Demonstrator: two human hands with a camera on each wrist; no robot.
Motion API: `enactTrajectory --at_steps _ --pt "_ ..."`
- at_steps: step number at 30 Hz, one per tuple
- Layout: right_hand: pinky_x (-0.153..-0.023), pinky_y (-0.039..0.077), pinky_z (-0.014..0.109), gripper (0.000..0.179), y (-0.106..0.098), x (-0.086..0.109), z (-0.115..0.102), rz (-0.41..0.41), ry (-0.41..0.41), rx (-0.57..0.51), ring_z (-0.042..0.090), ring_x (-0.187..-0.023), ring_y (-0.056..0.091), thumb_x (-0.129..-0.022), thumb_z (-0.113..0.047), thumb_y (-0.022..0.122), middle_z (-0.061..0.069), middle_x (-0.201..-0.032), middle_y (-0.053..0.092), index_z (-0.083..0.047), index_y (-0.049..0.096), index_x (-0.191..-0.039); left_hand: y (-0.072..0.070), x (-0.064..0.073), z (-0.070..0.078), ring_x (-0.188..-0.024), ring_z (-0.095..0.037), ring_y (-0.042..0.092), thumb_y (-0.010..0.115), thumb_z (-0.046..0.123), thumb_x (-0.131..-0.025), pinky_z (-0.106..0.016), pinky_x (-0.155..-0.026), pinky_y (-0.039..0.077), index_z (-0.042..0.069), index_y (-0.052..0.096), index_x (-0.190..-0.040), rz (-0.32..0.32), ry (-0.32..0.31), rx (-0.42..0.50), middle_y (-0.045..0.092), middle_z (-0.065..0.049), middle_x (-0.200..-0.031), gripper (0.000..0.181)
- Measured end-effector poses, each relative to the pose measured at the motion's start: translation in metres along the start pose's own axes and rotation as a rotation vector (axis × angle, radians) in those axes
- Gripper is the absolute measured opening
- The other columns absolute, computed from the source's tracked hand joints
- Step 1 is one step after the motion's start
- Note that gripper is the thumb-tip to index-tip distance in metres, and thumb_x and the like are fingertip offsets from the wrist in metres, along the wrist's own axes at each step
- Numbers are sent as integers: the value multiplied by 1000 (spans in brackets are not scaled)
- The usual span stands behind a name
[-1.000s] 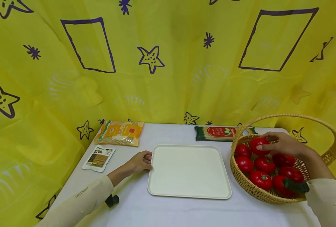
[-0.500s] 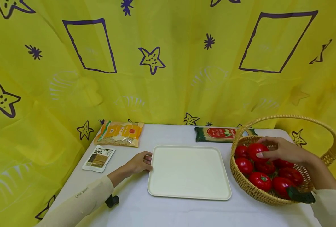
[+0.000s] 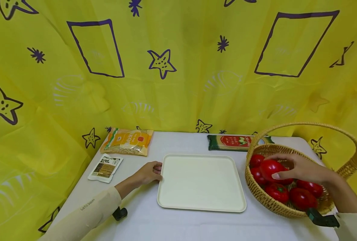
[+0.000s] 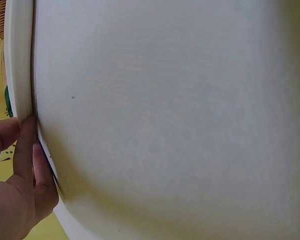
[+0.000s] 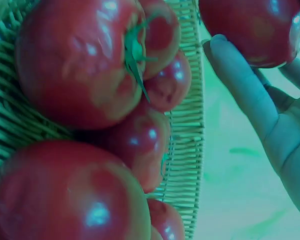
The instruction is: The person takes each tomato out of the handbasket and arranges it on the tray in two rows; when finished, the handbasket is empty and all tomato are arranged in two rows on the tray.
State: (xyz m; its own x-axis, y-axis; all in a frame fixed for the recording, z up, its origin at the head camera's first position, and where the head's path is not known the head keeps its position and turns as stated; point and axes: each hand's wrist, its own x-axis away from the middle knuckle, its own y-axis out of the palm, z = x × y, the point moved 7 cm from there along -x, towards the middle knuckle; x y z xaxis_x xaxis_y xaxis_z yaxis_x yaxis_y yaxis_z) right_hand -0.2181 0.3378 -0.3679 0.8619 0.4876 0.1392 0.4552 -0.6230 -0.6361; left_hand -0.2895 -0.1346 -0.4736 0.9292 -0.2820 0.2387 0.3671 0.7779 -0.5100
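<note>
A pale rectangular tray (image 3: pixel 201 182) lies in the middle of the white-covered table. My left hand (image 3: pixel 149 172) pinches its left edge; in the left wrist view the rim (image 4: pixel 20 65) runs between thumb and fingers. Over the wicker basket (image 3: pixel 275 207) on the right, my right hand (image 3: pixel 302 169) holds a red tomato (image 3: pixel 269 170). In the right wrist view this tomato (image 5: pixel 255 30) sits at the fingertips, with the thumb against its underside. Several more tomatoes (image 3: pixel 303 198) fill the basket, some hidden by the hand.
An orange food packet (image 3: pixel 127 142) lies at the back left, with a small white pouch (image 3: pixel 105 168) in front. A green-ended noodle packet (image 3: pixel 231 142) lies behind the basket. The basket's tall handle (image 3: pixel 305 124) arches over the tomatoes. A yellow curtain (image 3: pixel 178 93) hangs behind.
My right hand has drawn the tomato nearer to me and slightly left, off the other tomatoes' spot at the basket's back. The left hand and tray have stayed in place.
</note>
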Motion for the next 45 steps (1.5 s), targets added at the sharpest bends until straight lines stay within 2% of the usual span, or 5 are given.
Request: enactTrajectory --at_steps 16,20,23,29,45 --pt "-79 62 35 41 41 -16 -40 -82 -152 -183 14 -105 63 -91 -3 66 -2 -123 63 -6 53 -130 1 -1 0 -94 -18 60 76 -5 -79 -31 -86 56 -8 56 -132 11 -1 20 63 -14 -111 56" --pt "-82 61 33 44 48 -21 -49 -81 -195 -206 12 -109 62 -92 -1 65 -5 -127 61 -5 52 -134 2 -1 -1 -93 -20 60 73 -7 -80 -31 -80 59 -10 54 -132 0 -14 101 61 -16 -111 56" --pt "-82 61 33 51 53 -25 -51 -75 -184 -205 11 -110 61 -92 -3 66 -3 -134 56 -5 48 -140 3 0 -2 -92 -21 60 71 -7 -82 -32 -77 61 -11 53 -133 -14 -25 155 60 -18 -112 55" --pt "-78 62 35 60 64 -34 -54 -78 -155 -200 19 -102 63 -89 -9 70 26 -131 51 -1 44 -143 3 2 -2 -92 -21 60 70 -6 -83 -32 -77 61 -11 52 -134 -21 -27 168 59 -18 -113 55" --pt "-75 63 43 53 90 -67 -67 -94 -129 -308 36 -102 59 -87 -11 70 28 -128 48 -8 42 -132 3 0 -3 -92 -20 60 71 -9 -81 -31 -75 61 -10 54 -132 1 -38 143 59 -17 -110 54"
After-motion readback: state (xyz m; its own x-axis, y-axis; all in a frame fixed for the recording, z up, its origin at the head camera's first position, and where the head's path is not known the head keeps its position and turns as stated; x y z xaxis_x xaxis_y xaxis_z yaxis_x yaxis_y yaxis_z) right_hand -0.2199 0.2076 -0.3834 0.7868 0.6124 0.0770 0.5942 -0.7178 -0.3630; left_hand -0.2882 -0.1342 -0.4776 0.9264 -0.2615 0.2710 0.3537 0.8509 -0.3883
